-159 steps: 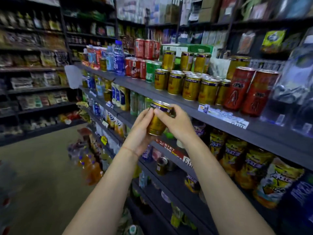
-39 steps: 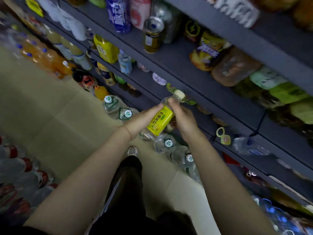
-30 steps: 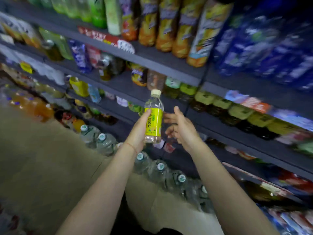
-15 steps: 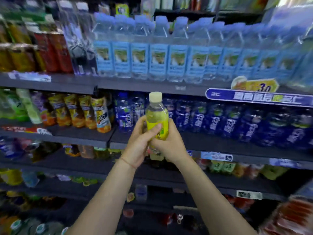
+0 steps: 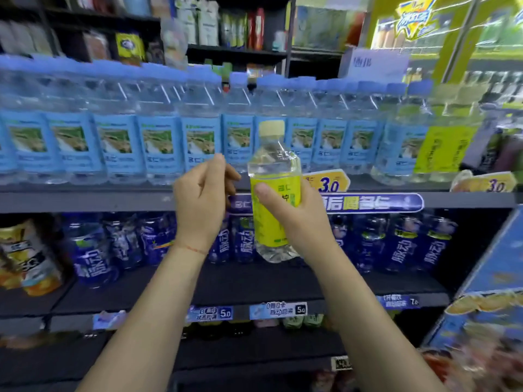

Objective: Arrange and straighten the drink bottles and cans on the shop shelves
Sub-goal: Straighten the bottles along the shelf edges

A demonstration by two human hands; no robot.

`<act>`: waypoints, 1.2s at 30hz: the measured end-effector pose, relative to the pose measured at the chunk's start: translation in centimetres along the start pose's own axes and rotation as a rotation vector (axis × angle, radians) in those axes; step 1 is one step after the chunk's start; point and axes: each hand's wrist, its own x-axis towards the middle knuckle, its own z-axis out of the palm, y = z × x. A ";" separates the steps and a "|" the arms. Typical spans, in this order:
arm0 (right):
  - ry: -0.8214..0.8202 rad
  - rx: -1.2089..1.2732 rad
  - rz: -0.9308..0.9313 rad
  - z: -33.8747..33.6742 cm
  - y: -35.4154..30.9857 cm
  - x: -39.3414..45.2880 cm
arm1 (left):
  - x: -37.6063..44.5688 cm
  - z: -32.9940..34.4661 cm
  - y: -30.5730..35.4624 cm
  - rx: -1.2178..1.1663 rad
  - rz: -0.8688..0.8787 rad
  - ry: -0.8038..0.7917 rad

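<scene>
A clear bottle with a yellow-green label and a pale cap (image 5: 273, 193) stands upright in my right hand (image 5: 294, 219), whose thumb and fingers wrap round the label. My left hand (image 5: 202, 205) hovers just left of the bottle, fingers loosely curled, touching nothing. Both are held in front of the grey shelf edge (image 5: 85, 200). Behind them runs a row of several blue-labelled water bottles (image 5: 158, 142) on that shelf. At the right end of that row stands a bottle with the same yellow label (image 5: 441, 149).
Dark blue drink bottles (image 5: 402, 244) line the shelf below, with orange-labelled bottles (image 5: 25, 258) at the left. Price tags (image 5: 278, 309) hang on the shelf edges. A blue display box (image 5: 486, 278) juts in at the right. Further shelves of goods stand behind.
The view has risen from the low shelves to the water shelf. My left hand has let go of the yellow-labelled bottle, which my right hand alone now holds, higher up.
</scene>
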 end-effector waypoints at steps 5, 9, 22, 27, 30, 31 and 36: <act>0.053 0.019 -0.003 -6.7 -0.8 1.5 | -0.6 6.0 1.9 0.064 0.050 -0.060; 0.076 -0.035 -0.027 -12.2 -0.6 2.6 | -2.1 11.0 3.0 0.132 0.063 0.001; 0.357 -0.065 -0.321 -31.8 -0.6 4.1 | -7.5 30.8 5.1 0.645 0.287 0.029; 0.503 -0.080 -0.404 -36.7 -0.1 6.3 | -6.6 36.4 5.4 1.024 0.401 -0.044; 0.573 -0.110 -0.391 -38.6 0.7 7.9 | -6.6 38.2 4.4 1.209 0.380 -0.041; 0.583 -0.110 -0.383 -39.0 1.0 8.4 | -6.7 38.4 3.9 1.243 0.379 -0.033; 0.484 -0.227 -0.295 -39.8 3.2 10.9 | -6.6 38.6 3.3 1.279 0.355 -0.011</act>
